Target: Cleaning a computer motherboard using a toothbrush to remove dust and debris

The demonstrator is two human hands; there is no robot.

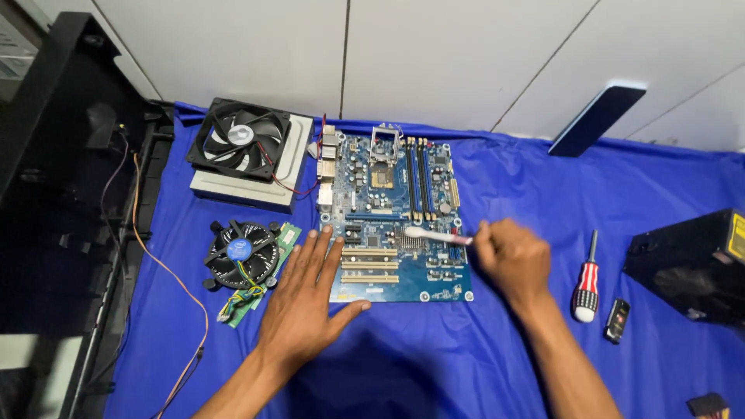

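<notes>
Blue circuit board (396, 221) lies on the cloth-covered counter (481, 349), its near-left corner under the flat, spread fingers (330, 252) of the left hand (304, 310). Right hand (512, 260) fingers are closed around a white brush (434, 235), whose tip touches the board just left of them.

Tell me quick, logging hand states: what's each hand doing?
Left hand: open, flat on the motherboard edge.
Right hand: closed on a toothbrush.
</notes>
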